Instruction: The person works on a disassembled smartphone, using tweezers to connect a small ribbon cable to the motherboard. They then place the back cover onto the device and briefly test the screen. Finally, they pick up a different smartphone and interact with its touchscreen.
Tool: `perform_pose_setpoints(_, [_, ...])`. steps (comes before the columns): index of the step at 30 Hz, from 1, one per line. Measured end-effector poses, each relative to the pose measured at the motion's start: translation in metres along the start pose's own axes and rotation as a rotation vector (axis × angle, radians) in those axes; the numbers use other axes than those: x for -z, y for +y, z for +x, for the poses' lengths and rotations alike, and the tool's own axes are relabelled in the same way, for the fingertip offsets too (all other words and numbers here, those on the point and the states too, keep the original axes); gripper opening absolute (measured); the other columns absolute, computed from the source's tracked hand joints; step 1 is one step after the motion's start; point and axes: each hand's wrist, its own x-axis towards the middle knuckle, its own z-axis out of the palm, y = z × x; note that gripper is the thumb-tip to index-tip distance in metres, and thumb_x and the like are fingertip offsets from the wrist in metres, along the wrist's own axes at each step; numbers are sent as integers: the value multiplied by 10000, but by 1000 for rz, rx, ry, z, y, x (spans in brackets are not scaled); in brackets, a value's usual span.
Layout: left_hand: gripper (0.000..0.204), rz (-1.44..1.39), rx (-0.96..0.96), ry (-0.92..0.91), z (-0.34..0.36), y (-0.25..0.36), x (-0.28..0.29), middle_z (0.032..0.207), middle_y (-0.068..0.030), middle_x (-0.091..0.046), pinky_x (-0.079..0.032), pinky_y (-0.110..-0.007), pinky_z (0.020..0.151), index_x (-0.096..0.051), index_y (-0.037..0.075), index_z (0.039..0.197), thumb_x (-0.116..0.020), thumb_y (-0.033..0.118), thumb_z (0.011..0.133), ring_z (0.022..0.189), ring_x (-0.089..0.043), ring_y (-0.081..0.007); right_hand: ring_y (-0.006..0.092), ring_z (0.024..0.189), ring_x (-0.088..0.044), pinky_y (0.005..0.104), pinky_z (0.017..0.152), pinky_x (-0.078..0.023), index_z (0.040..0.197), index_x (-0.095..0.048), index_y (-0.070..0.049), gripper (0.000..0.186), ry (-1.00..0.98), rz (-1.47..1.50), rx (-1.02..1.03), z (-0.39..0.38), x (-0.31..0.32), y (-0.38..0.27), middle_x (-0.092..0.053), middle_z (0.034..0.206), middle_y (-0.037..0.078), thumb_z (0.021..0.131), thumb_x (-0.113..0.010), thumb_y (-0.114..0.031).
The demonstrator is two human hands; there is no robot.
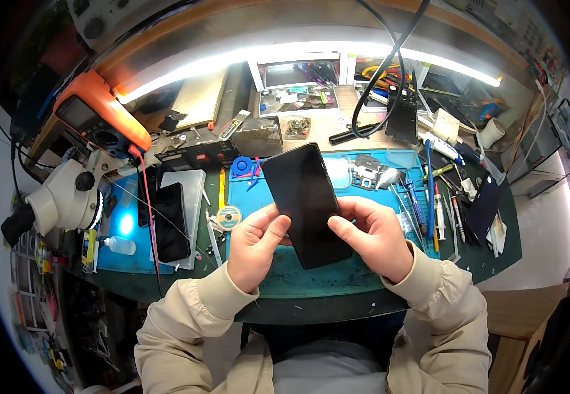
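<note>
The left hand (256,246) and right hand (378,240) grasp a black phone (306,205) by its long edges between them, seemingly raised above the blue mat (291,281), though height is hard to judge.

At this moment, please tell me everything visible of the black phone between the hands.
The phone is a thin black rectangle with rounded corners and a glossy, glass-like face; its screen looks dark. It is held above the blue-green mat, top end leaning left. The left hand and right hand hold its long sides, thumbs at its edges. Its back is hidden.
</note>
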Motion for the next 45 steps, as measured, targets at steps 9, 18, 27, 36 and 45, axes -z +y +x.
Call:
perform_pose_setpoints(9, [448, -37, 143, -189, -6, -2, -9, 1256, -92, -679, -587, -320, 909, -508, -11, 1427, -665, 93, 1021, 1075, -680, -149, 125, 1001, -697, 288, 892, -571, 1295, -654, 66, 320, -3, 175, -51, 2, 2, -11, -743, 1161, 115, 1005, -678, -67])
perform_pose_setpoints(18, [349, -89, 207, -212, -6, -4, -11, 1285, -127, -655, -638, -374, 908, -552, -35, 1361, -584, 161, 1074, 1122, -668, -197, 131, 1030, -692, 288, 917, -564, 1303, -658, 64, 322, -23, 144, -12, 1, 4, -9, -740, 1179, 112, 1016, -669, -80])
perform_pose_setpoints(27, [430, -200, 227, -241, -8, -4, -4, 1306, -184, -643, -620, -423, 943, -523, -75, 1333, -456, 296, 1127, 1152, -679, -267, 108, 1001, -676, 263, 885, -547, 1312, -664, 51, 310, 10, 186, -27, 1, 3, -3, -742, 1166, 88, 1040, -639, -98])
perform_pose_setpoints(36, [406, 76, 170, -299, -8, -4, -7, 1314, -140, -634, -606, -406, 958, -483, -38, 1438, -436, 222, 1130, 1151, -674, -250, 119, 1012, -681, 288, 905, -553, 1283, -644, 52, 293, -21, 145, 39, 1, -1, -4, -735, 1146, 85, 1026, -656, -88])
perform_pose_setpoints(45, [442, -23, 175, -261, -9, -3, -13, 1241, -140, -689, -611, -370, 949, -540, -57, 1385, -661, -74, 960, 1136, -693, -235, 100, 857, -731, 267, 771, -602, 1141, -718, 14, 233, -16, -181, 280, -1, 2, -21, -785, 949, 104, 921, -765, -50])
